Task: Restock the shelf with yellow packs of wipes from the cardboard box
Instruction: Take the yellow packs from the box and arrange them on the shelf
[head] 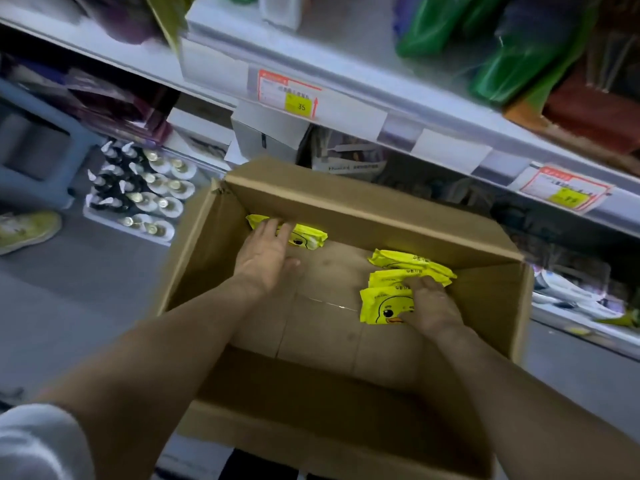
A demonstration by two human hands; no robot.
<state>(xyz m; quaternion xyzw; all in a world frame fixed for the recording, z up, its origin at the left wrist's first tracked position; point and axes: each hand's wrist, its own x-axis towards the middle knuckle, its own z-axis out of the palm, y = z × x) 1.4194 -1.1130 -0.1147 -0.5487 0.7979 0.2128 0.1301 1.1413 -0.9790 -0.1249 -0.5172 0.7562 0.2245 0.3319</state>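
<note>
While the flat left hand (266, 258) presses a glossy yellow duck-print wipes pack (306, 238) — lengthwise along the brown cardboard box (346, 209) far wall — the right hand (433, 306) grips a second pack (381, 306).

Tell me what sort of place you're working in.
Most likely a shop aisle: price tags clipped to the shelf edge, rows of pump bottles low down on the left, and an open cardboard box holding yellow packs.

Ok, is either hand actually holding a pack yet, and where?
The right hand grips the near packs by their right edge. The left hand only rests flat on the far pack; no grip.
</note>
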